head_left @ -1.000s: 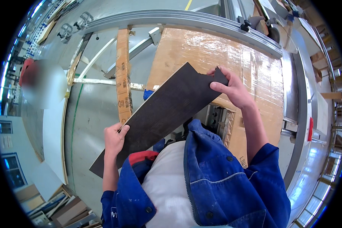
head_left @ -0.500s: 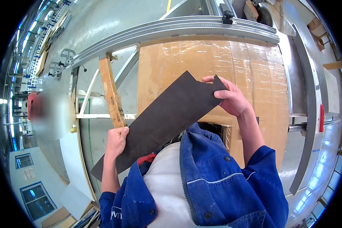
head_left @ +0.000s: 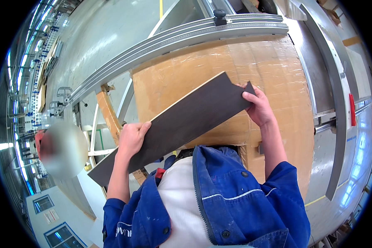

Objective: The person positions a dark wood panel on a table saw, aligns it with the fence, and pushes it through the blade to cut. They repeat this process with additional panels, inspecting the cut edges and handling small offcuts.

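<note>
A long dark brown board (head_left: 190, 118) with a pale edge is held slantwise in front of my body, its right end higher and farther off. That right end has a rough notch cut into it. My left hand (head_left: 132, 137) grips the board's far long edge toward the left, thumb on top. At the notched end my right hand (head_left: 258, 104) pinches the corner, thumb on the upper face and fingers partly hidden behind. Beneath the board lies a work surface covered in brown cardboard and clear film (head_left: 273, 70).
A metal rail (head_left: 173, 39) with a black-knobbed stop (head_left: 220, 17) runs along the far side. To the right stand a metal machine table (head_left: 314, 62) and a red handle (head_left: 352, 109). A taped wooden bar (head_left: 107, 109) juts out at the left. A blurred round patch covers something farther left.
The board has risen a little and tilted, so its pale far edge now shows. My left hand has moved up and slightly right with it. The surroundings have shifted as my head turned.
</note>
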Demonstrator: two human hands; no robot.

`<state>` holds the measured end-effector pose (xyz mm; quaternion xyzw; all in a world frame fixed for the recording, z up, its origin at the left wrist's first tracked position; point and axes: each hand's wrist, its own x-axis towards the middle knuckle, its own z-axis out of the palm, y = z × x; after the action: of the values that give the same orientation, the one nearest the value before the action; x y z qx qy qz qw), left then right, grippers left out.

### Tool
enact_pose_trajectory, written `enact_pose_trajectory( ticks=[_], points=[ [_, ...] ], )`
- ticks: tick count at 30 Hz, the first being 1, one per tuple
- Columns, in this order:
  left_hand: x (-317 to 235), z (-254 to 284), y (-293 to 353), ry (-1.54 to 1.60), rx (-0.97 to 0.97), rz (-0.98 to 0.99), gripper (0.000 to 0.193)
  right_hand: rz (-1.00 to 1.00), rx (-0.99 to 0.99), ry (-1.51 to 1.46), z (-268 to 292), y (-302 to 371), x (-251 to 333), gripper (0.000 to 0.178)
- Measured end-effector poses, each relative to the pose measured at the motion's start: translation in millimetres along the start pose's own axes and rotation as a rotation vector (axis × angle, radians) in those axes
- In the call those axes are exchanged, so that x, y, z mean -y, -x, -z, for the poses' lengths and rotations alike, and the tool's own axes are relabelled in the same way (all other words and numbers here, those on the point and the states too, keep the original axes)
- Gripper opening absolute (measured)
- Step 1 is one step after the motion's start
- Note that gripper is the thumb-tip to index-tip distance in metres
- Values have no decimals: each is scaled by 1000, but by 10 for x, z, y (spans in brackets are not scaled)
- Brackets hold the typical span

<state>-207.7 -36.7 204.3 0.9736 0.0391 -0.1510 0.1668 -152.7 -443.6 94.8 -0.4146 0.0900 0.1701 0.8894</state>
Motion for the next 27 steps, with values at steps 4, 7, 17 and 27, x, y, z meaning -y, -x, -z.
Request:
enact_pose_trajectory(
  ticks=[4,7,17,27],
  points=[
    [-360,28,-544,-60,128,-52,62,78,-92,-79,301,85,70,40],
    [-490,-132,-964,17,185,-133,62,151,-258,8,490,85,54,31],
    [-1060,-713,-1654,-72,317,-285,79,274,-710,103,1189,295,-84,48],
    [-566,-664,-1169,-38,-33,-633,85,294,-942,118,1616,154,-262,46]
  ],
)
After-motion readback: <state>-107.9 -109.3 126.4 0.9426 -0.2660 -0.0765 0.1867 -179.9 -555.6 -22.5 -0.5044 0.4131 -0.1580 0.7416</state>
